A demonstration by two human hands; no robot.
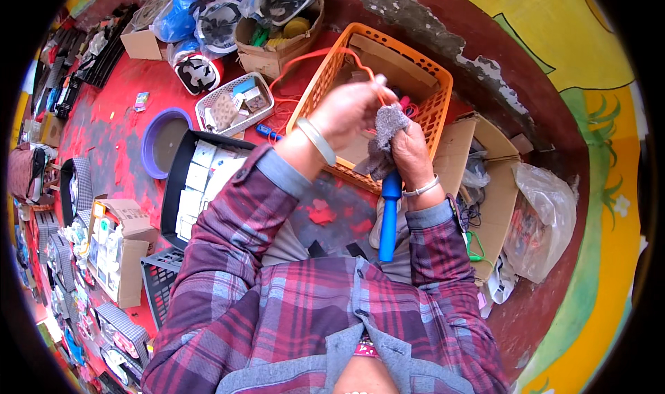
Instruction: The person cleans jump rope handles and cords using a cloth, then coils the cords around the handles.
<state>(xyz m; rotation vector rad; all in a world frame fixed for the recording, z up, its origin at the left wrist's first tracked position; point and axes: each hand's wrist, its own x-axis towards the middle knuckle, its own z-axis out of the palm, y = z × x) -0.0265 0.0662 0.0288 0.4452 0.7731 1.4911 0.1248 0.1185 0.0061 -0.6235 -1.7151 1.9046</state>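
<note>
My right hand point(414, 151) is closed around a bunched grey cloth point(390, 125). From under the cloth a long blue handle point(389, 217) points down toward my lap. My left hand point(345, 115), slightly blurred, has its fingers drawn together on an orange cord point(360, 63) just above the cloth. This cord arches over the basket and comes down to the left, where a smaller blue piece point(269, 132) lies among its loops. Both hands are over the near part of an orange plastic basket point(443, 92), which has cardboard inside. Where cord and handle meet is hidden.
To the left are a white basket of small boxes point(201, 110), a purple basin point(147, 144) and a black bin of white boxes point(166, 210). Bagged helmets point(220, 27) sit at the back. An open carton point(454, 148) and a plastic bag point(551, 214) stand right, beside the wall.
</note>
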